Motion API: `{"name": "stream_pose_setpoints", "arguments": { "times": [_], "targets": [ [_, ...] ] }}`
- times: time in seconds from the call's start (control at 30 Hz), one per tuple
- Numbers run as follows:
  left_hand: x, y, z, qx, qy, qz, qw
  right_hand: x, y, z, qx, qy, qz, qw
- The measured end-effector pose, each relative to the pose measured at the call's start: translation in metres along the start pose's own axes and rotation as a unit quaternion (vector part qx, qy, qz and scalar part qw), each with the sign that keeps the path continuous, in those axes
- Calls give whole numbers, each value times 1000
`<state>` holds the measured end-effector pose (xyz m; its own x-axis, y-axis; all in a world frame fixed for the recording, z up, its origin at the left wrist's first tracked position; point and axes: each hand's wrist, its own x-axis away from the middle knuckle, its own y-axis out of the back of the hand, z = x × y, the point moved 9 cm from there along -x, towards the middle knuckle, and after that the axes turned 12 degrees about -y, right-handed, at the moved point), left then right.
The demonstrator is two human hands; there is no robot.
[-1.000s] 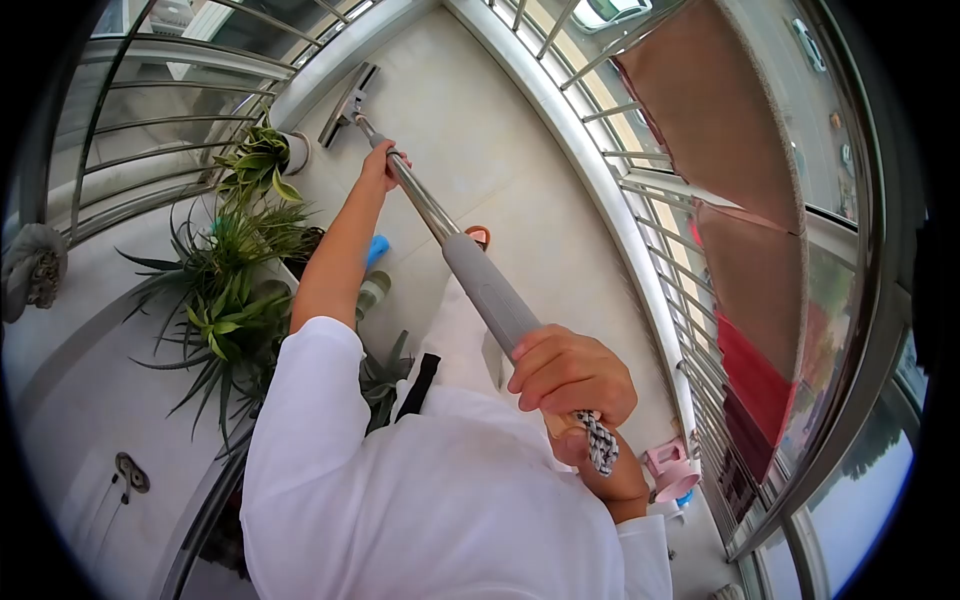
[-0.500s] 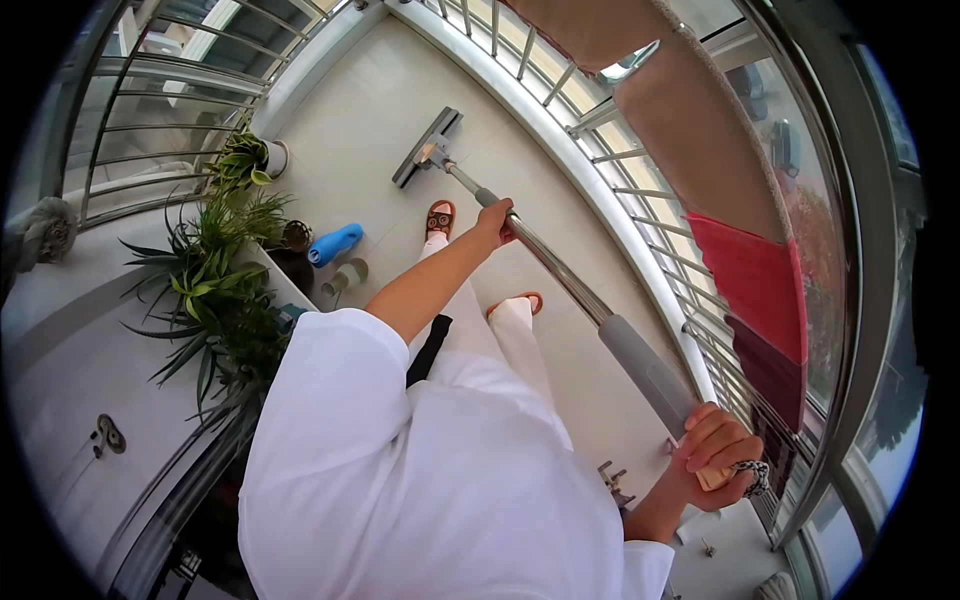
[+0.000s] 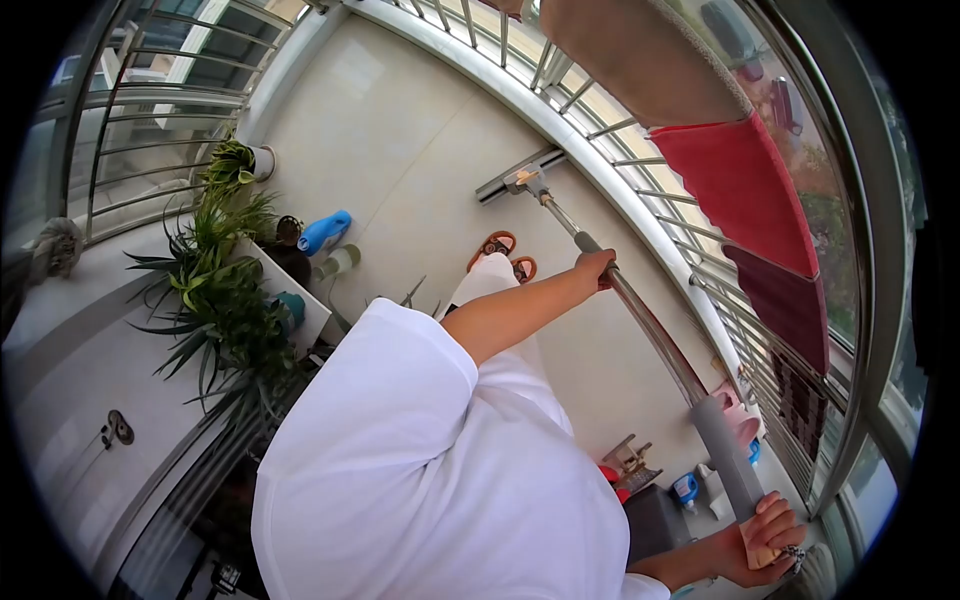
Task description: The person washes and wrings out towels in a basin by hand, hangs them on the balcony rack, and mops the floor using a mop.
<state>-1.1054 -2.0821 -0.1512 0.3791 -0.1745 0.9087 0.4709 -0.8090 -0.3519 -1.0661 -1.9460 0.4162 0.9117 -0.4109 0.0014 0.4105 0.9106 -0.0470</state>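
A mop [image 3: 655, 325] with a silver pole and grey sleeves runs diagonally from the floor to the lower right. Its wide flat head [image 3: 522, 178] rests on the tiles close to the white kerb under the railing. My left hand [image 3: 596, 268] is wrapped around the upper part of the pole, near the head end. At the other end, my right hand [image 3: 768, 540] grips the end of the thick grey handle, with a patterned band at the wrist. Below the mop head are my feet in brown sandals [image 3: 492, 247].
Potted plants [image 3: 215, 290] line the left side, beside a blue bottle [image 3: 325, 232] and a greenish container [image 3: 338, 262] on the floor. Pink and red cloths [image 3: 740, 190] hang over the right railing. Blue-labelled bottles [image 3: 685, 488] and a wooden item [image 3: 630, 462] stand at lower right.
The mop head has slid right across the floor to the kerb. Both my hands have moved right and downward with the pole, and my feet are now closer together.
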Motion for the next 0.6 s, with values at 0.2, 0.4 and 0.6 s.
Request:
{"name": "stream_pose_setpoints", "arguments": {
  "times": [0.2,0.4,0.6],
  "targets": [
    [58,24,-12,119,-7,-12,993,0,19,21,-101,48,135,985],
    [70,150,-60,269,-76,-95,956,-13,-86,-38,-120,7,406,906],
    [30,295,-81,311,-116,-160,930,-9,-181,-127,-149,-115,441,877]
  ]
}}
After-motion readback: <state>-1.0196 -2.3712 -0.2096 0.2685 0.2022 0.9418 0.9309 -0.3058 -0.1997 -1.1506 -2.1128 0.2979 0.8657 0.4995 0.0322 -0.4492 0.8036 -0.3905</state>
